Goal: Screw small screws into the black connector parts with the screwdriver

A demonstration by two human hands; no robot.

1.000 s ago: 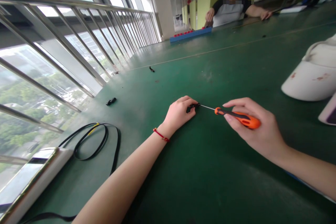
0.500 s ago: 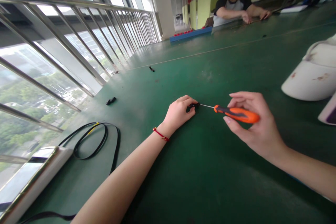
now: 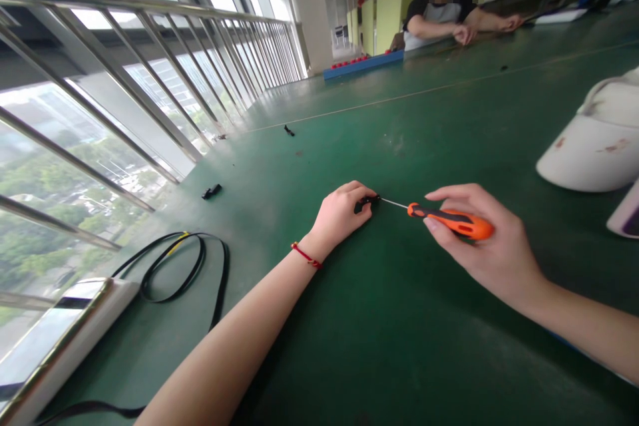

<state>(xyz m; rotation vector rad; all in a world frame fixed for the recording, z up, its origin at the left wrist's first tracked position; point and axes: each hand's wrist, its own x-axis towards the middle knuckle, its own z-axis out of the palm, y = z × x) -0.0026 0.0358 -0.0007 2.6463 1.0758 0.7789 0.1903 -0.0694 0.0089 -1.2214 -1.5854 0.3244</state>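
My left hand [image 3: 343,213], a red cord bracelet at its wrist, pinches a small black part [image 3: 367,200] against the green table [image 3: 349,346]. What kind of part it is I cannot make out, as fingers cover much of it. My right hand [image 3: 492,246] has its thumb and fingers around the orange and black handle of a screwdriver [image 3: 469,224]. The thin metal shaft points left, and its tip meets the right end of the black part.
A black strap [image 3: 224,273] lies looped by a white, gold-edged object [image 3: 80,339] at the left. Two small black pieces lie farther up the table. A white bucket [image 3: 589,150] stands at the right. Across the table sits another person [image 3: 439,20], near a blue strip [image 3: 364,65].
My right hand's fingers have shifted slightly on the screwdriver, and its handle has turned a little. My left hand stays in place. The other person's hands have moved apart.
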